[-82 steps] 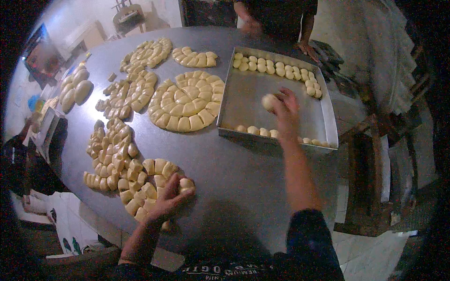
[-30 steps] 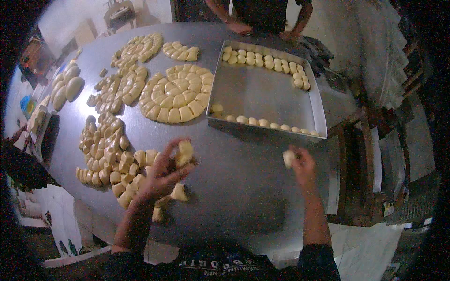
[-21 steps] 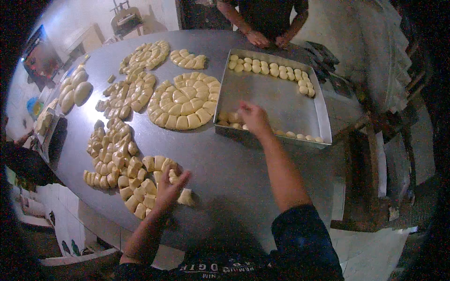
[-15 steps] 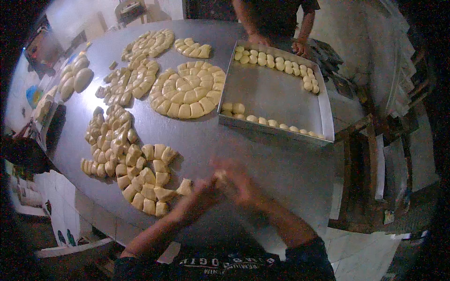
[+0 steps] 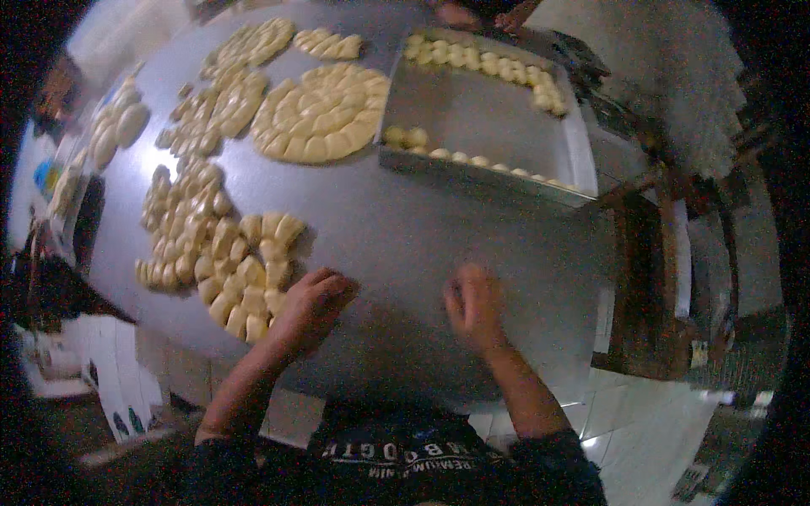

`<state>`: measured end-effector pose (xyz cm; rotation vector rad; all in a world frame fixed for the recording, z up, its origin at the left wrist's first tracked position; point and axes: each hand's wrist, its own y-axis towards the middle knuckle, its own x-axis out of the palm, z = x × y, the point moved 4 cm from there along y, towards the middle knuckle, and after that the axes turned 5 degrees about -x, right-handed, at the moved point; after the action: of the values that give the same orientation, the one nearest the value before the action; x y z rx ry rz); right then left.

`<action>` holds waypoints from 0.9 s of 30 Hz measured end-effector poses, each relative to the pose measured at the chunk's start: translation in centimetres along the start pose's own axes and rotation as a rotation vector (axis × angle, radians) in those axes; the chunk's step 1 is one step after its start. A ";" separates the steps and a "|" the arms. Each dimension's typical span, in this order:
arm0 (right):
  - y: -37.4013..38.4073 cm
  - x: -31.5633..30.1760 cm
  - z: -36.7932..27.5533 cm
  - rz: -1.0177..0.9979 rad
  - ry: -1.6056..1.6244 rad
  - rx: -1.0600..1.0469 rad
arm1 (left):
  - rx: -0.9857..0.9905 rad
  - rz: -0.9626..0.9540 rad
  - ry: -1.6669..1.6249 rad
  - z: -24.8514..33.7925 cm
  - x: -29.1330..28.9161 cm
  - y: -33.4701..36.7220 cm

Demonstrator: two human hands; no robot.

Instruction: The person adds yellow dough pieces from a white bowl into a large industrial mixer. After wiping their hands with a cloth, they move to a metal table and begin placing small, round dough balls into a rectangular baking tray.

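Observation:
Cut pieces of pale dough (image 5: 251,297) lie in a joined cluster on the metal table (image 5: 396,228). At the right edge of this cluster, my left hand (image 5: 319,302) rests low with fingers curled downward. Farther right, over bare metal, my right hand (image 5: 477,305) is also curled, fingertips toward the tabletop. Whatever the fingers of either hand enclose is hidden and blurred. Beyond my right hand stands a shallow metal tray (image 5: 481,118). Small dough balls (image 5: 468,57) line its far side, and another row (image 5: 460,158) runs along its near side.
A large coil of scored dough (image 5: 321,114) lies left of the tray, with more cut dough (image 5: 221,105) beside it. Smooth dough lumps (image 5: 118,125) sit at the far left edge. Across the table, another person's hand (image 5: 515,15) shows behind the tray.
My hands have moved apart, the left to the left and the right to the right. The view has shifted, so the table's contents appear higher. The loose dough piece beside my left hand no longer shows.

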<state>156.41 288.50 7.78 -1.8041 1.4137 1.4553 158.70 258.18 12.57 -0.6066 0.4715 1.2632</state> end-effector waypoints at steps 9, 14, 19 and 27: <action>6.3 -0.9 4.3 0.281 0.012 0.100 | 0.011 -0.317 -0.848 8.0 1.2 -0.4; 0.5 -1.7 6.5 0.264 0.031 0.044 | 0.021 -0.160 -0.803 9.4 -1.6 1.4; 3.7 -2.5 5.3 0.165 -0.200 0.091 | -0.186 0.034 -0.781 5.0 -0.6 3.1; 14.1 -6.9 7.5 0.523 0.859 0.313 | -0.529 0.473 -0.691 -3.6 -2.3 1.8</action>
<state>140.96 292.08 14.87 -2.0177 2.5048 0.5343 156.38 254.47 11.02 -0.4587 -0.3337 1.9668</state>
